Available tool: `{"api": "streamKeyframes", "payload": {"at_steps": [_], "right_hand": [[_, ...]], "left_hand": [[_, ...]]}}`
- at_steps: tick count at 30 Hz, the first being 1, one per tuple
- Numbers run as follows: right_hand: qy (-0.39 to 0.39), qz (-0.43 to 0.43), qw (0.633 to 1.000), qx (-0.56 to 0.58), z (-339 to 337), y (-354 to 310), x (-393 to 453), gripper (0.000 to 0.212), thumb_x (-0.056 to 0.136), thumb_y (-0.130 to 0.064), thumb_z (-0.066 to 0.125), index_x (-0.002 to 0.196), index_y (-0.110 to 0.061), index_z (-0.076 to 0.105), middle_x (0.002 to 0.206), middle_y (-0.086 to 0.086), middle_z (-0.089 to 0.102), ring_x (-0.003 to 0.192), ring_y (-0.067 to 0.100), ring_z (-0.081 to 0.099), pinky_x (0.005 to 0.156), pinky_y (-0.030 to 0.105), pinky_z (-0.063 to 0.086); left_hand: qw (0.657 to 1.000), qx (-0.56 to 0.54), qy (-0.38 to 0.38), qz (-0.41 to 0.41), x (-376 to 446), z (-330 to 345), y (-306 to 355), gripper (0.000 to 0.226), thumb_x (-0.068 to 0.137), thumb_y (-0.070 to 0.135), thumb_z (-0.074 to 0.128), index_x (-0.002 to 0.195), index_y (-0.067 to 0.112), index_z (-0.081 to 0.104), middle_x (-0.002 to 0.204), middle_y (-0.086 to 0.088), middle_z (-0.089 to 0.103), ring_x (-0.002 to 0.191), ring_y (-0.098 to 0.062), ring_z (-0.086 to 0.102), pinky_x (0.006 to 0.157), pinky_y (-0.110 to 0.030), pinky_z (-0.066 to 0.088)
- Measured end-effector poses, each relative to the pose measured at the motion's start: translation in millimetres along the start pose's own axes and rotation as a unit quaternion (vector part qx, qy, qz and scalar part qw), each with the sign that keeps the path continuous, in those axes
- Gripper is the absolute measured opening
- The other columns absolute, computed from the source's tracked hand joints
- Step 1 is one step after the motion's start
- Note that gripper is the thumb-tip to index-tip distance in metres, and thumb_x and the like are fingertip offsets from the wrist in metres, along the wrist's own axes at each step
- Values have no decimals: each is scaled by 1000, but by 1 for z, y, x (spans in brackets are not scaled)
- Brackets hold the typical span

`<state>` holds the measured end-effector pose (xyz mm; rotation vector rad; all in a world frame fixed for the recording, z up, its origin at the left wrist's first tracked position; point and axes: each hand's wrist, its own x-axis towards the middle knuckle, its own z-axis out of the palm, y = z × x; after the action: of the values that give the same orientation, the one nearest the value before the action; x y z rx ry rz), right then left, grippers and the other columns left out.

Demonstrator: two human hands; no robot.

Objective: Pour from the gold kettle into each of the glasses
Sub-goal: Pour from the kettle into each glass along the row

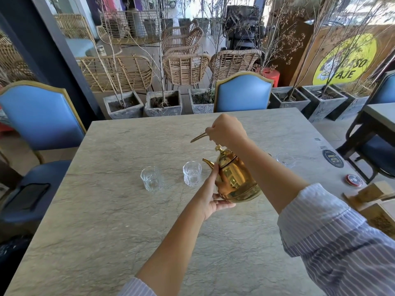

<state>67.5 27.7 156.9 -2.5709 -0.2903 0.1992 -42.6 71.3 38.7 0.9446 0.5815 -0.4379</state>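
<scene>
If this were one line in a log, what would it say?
right hand: grips handle | left hand: supports gold metal kettle | spout beside nearer clear ribbed glass | no stream visible | farther clear glass: waiting

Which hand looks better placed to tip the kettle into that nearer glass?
Probably the right hand: it grips the gold kettle handle from above, while the left hand only cradles its base beside the glass.
</scene>
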Motion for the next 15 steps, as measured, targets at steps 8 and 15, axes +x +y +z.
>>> {"api": "streamKeyframes", "payload": {"at_steps": [8,15], "right_hand": [[3,-6,1000,-10,-13,-6,-2,27,85,-19,54,79,-3,76,55,1,64,63,24,68,62,33,59],[9,-13,1000,-12,-18,-7,-3,27,82,-17,53,78,-3,76,53,0,64,57,21,63,62,32,57]], "left_hand": [[1000,-4,-10,4,-2,3,5,84,80,72,57,137,11,48,129,-29,58,116,-42,61,76,-48,62],[1000,-8,-17,6,-1,4,7,90,76,73,61,141,12,45,131,-30,56,117,-44,60,72,-48,63]]}}
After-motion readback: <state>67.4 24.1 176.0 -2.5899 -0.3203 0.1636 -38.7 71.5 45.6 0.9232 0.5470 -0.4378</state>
